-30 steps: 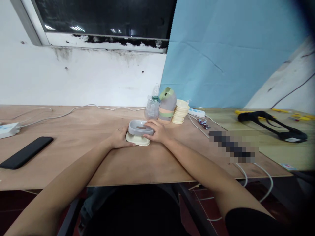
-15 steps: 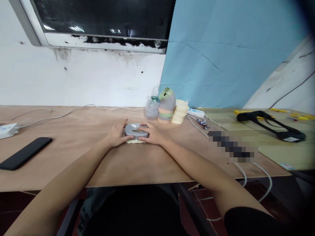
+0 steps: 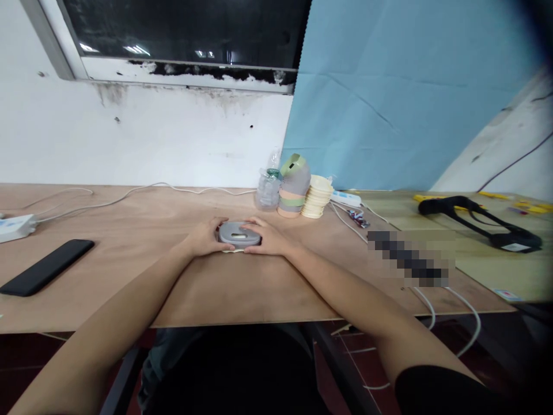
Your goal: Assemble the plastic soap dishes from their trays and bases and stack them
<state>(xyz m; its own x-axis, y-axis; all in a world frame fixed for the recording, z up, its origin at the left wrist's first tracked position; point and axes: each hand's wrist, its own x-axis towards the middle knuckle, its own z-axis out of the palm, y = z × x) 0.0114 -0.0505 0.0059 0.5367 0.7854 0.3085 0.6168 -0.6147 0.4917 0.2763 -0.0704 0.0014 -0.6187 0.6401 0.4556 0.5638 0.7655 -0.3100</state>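
Observation:
An oval box with a grey lid (image 3: 238,235) stands on the table between my two hands. A slot runs across the middle of its lid, and a thin cream edge (image 3: 233,251) shows beneath at the front. My left hand (image 3: 206,237) is wrapped round the box's left end, thumb at the front and fingers at the back. At the right end, my right hand (image 3: 268,237) grips it likewise, with fingertips on the lid's rim. Palms and fingers hide both ends of the box.
Behind to the right stand a stack of grey, green and peach lids (image 3: 294,187), a stack of cream cups (image 3: 317,197) and clear plastic pieces (image 3: 268,193). A black phone (image 3: 47,267) lies left. White cables and a black strap-like frame (image 3: 479,225) are also on the tabletop.
My left index finger, raised before, has come down against the box. Less of the cream edge shows under the grey lid. The whole view has shifted slightly.

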